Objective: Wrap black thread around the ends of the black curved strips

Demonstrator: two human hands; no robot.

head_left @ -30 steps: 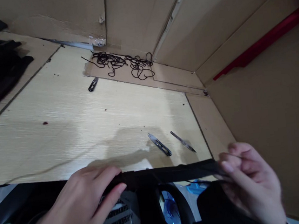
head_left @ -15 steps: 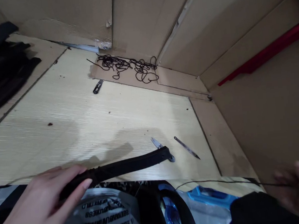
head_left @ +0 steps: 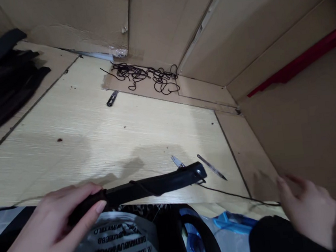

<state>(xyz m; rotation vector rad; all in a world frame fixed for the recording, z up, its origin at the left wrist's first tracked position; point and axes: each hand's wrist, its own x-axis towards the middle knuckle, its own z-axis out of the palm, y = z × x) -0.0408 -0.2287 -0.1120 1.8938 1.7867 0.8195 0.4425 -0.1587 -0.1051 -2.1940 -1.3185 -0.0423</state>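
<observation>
My left hand (head_left: 66, 215), fingers wrapped round it, holds a long black strap (head_left: 167, 182) that points right above the table's near edge. Close to my fingers the strap is wound with cord. A dark thin cord (head_left: 237, 195) lies loosely across the strap, comes off near its far end, and runs right to my right hand (head_left: 308, 207). That hand is closed at the fingertips on the cord. Partly hidden behind the strap are thread snips (head_left: 177, 161), blades showing. Beside them lies a flat metal needle-like tool (head_left: 212, 167).
Tangled dark cord (head_left: 160, 79) lies at the back by the cardboard wall (head_left: 172, 22). A small black snipping tool (head_left: 112, 98) is on the wooden table (head_left: 98, 140). Black strips (head_left: 9, 82) are piled at left. A printed grey bag (head_left: 128, 240) and a blue plastic item (head_left: 233, 223) are below.
My right hand has come leftward from the far right, with the cord. The cord now crosses over the strap, whose free end has shifted slightly right. My left hand keeps its hold.
</observation>
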